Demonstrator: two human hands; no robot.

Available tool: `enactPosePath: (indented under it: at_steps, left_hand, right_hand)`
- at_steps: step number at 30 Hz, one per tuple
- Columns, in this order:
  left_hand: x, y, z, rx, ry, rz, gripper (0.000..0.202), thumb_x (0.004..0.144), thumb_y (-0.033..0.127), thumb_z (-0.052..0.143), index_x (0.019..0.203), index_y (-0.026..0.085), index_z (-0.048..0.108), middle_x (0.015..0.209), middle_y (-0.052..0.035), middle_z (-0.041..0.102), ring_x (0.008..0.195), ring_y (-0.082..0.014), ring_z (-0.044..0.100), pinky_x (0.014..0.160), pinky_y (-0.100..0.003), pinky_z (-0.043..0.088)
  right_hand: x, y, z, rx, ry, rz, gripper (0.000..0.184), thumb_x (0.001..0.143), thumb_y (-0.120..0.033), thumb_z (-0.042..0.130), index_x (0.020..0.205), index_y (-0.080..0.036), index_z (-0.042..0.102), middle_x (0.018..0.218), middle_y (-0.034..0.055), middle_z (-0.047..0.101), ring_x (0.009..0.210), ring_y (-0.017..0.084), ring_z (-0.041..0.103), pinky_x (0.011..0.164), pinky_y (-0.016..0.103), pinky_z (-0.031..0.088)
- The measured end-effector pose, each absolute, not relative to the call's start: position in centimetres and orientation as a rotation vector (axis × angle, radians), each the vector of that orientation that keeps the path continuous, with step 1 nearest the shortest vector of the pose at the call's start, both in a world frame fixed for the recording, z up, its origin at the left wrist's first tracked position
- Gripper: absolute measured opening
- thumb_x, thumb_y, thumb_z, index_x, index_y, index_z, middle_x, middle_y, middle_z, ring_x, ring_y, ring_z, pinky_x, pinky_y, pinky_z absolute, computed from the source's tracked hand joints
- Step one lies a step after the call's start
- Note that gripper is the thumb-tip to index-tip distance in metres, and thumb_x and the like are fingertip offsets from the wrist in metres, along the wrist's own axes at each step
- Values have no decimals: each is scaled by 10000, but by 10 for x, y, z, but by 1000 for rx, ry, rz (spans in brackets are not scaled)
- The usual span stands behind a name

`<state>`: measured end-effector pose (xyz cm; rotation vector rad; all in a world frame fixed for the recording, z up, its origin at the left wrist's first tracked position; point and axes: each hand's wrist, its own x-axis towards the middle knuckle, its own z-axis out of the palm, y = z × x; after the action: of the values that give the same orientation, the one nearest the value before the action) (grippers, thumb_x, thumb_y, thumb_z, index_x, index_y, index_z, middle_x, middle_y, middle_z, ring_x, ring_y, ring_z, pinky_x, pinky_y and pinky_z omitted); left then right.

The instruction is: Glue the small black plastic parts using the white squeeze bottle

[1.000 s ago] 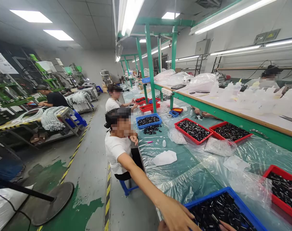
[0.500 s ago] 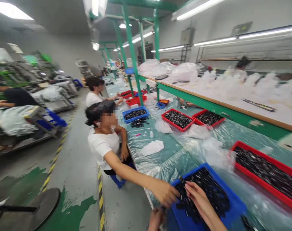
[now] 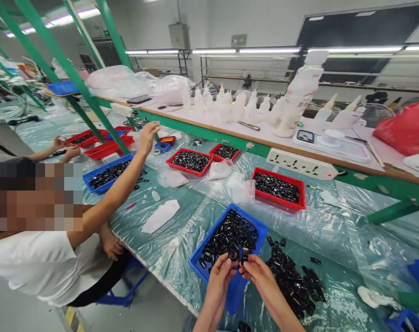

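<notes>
My left hand (image 3: 220, 275) and my right hand (image 3: 258, 272) meet over the near edge of a blue tray (image 3: 214, 240) full of small black parts. Each hand pinches a small black part (image 3: 244, 254) between its fingertips, the two hands almost touching. A loose pile of black parts (image 3: 292, 281) lies on the plastic-covered table just right of my right hand.
A person in a white shirt (image 3: 39, 267) sits close on my left, one arm (image 3: 126, 175) raised over the table. Red trays (image 3: 277, 188) and another blue tray (image 3: 107, 174) of black parts lie farther back. A shelf carries white bottles (image 3: 297, 92) and a power strip (image 3: 301, 164).
The view swung right and down onto the table. The neighbour's arm left my blue tray and now reaches up the table. My hands came together over the tray's near edge.
</notes>
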<state>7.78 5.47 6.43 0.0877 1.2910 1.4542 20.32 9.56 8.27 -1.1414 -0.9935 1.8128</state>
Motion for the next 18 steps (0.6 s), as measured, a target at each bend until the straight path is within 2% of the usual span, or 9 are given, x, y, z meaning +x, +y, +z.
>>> enactPosePath:
  at_steps: [4, 6, 8, 10, 12, 15, 17, 18]
  left_hand:
    - [77, 58, 86, 286, 1381, 1405, 297, 928, 419, 695, 985, 128, 710, 882, -43, 736, 764, -176, 702, 748, -348, 579]
    - [71, 61, 98, 401, 1413, 1401, 382, 779, 494, 811, 940, 152, 752, 854, -55, 757, 776, -209, 709, 734, -330, 571]
    - [65, 66, 110, 509, 1431, 1407, 489, 601, 527, 900, 930, 184, 786, 859, -69, 776, 810, -247, 712, 735, -312, 567]
    - [63, 70, 120, 601, 1432, 1398, 581, 535, 540, 918, 993, 205, 792, 867, -75, 785, 812, -267, 715, 743, -309, 571]
    - [66, 71, 129, 678, 1424, 1369, 585, 565, 537, 904, 1035, 211, 781, 875, -80, 789, 834, -281, 725, 772, -321, 576]
    - [76, 65, 140, 789, 1424, 1316, 397, 631, 465, 900, 896, 196, 777, 902, -83, 781, 940, -292, 717, 846, -330, 566]
    - [77, 67, 149, 850, 1449, 1285, 272, 776, 419, 831, 853, 173, 742, 917, -68, 756, 915, -243, 704, 858, -355, 568]
    - [71, 73, 156, 870, 1469, 1279, 239, 863, 398, 765, 892, 164, 727, 944, -62, 741, 890, -218, 695, 842, -368, 577]
  right_hand:
    - [208, 86, 94, -1116, -995, 1634, 392, 871, -511, 716, 1025, -160, 635, 813, -1, 667, 677, 147, 640, 668, 317, 527]
    - [213, 86, 103, -1115, -1001, 1528, 488, 816, -622, 719, 997, -178, 632, 770, -10, 644, 621, 139, 606, 629, 297, 503]
    - [219, 89, 113, -1132, -1023, 1437, 508, 782, -685, 709, 915, -198, 652, 733, -6, 629, 599, 144, 587, 618, 289, 494]
    - [228, 92, 123, -1165, -1061, 1355, 490, 779, -700, 697, 857, -217, 686, 739, 15, 638, 618, 162, 591, 636, 287, 499]
    - [236, 93, 132, -1197, -1113, 1283, 475, 789, -700, 683, 855, -231, 720, 825, 46, 668, 701, 192, 618, 693, 296, 511]
    - [244, 94, 144, -1203, -1222, 1184, 458, 817, -692, 652, 904, -253, 752, 1002, 78, 680, 852, 230, 632, 794, 324, 504]
    - [245, 93, 151, -1179, -1313, 1128, 438, 776, -678, 702, 885, -257, 757, 1004, 77, 679, 856, 232, 624, 813, 347, 500]
    - [244, 92, 153, -1162, -1357, 1106, 424, 762, -657, 730, 860, -244, 749, 975, 70, 681, 847, 224, 622, 823, 362, 503]
